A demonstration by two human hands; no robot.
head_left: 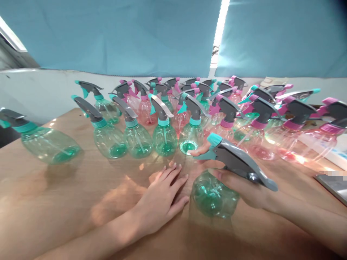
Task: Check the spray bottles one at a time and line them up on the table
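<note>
My right hand (244,186) is wrapped around a green see-through spray bottle (214,195) that stands on the wooden table (54,202). Its grey trigger head with a teal nozzle (235,159) points left, above my fingers. My left hand (162,196) lies flat on the table just left of that bottle, fingers stretched out and apart, holding nothing. Behind both hands stand rows of the same kind of spray bottles (164,135), green ones on the left and pink ones (257,133) on the right.
One green bottle (46,142) stands apart at the far left of the table. A white wall and blue curtains (121,36) close off the back. A flat grey object (334,186) lies at the right edge, by a white strip.
</note>
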